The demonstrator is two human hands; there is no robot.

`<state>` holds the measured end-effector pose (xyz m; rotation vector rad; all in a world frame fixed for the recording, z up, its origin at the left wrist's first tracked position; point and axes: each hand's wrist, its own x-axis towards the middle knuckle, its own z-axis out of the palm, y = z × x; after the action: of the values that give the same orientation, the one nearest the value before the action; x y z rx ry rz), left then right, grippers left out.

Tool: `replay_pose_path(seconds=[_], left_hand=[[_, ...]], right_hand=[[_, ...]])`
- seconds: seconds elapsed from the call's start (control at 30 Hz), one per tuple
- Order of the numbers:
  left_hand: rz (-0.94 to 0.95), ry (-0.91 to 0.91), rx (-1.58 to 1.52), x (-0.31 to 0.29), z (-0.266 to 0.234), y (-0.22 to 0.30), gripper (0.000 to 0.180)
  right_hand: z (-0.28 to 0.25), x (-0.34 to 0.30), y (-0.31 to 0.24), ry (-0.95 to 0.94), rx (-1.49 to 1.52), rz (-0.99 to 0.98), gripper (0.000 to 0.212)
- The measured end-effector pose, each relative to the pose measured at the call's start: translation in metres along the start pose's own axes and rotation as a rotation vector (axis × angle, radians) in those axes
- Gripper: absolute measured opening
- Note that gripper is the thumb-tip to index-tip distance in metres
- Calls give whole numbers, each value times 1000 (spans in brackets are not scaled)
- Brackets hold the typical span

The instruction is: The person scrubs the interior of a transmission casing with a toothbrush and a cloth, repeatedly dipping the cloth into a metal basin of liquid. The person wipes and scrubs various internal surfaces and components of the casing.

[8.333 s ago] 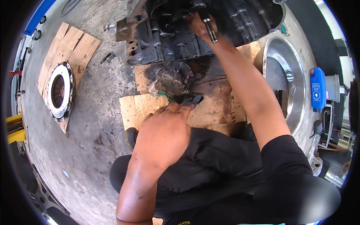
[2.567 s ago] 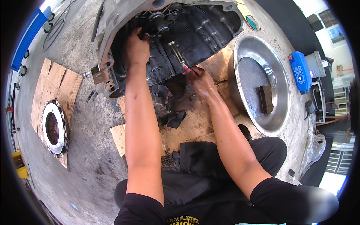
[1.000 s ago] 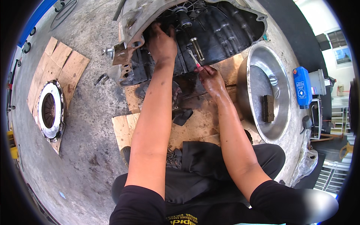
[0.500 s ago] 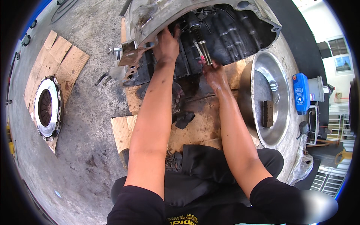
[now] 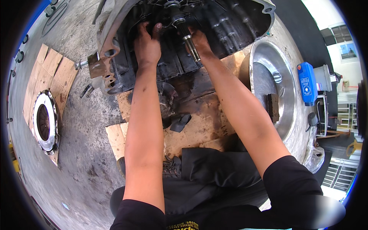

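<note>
While both bare hands reach inside the broad, bell-shaped metal housing with the shiny black inner wall (image 5: 245,36), the step in hand seems to be two-handed work close around the dark, splined steel shaft with the bright tip (image 5: 188,40); the housing lies ahead of both grips and curves around them; the left hand (image 5: 148,48), left of the shaft, has its thumb standing apart from its fingers, though whether the fingertips pinch anything cannot be told; the right hand (image 5: 199,41) sits just beside and partly behind the shaft, its fingers too hidden to tell whether they are spread, pressed together or holding something; the next move would seem to call for knuckles kept clear of the splines and both wrists free of the housing's near edge; below the grips, a crumpled black cloth (image 5: 180,122) rests on brown, stained cardboard (image 5: 195,137); right of them stands a round, silver metal basin (image 5: 287,71).
</note>
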<state>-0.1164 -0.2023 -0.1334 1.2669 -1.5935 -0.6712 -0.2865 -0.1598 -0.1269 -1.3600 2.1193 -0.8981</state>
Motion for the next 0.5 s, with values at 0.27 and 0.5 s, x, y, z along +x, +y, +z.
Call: replay_pose_path(seconds=[0.27,0.5], left_hand=[[-93,-62,31,3,-2,6,47],[-110,-38,54,-1,-5,16,44]], right_hand=[[-7,-6,-11,-196,-167,-12,34],[8,-18,-25,139,-146,21,38]])
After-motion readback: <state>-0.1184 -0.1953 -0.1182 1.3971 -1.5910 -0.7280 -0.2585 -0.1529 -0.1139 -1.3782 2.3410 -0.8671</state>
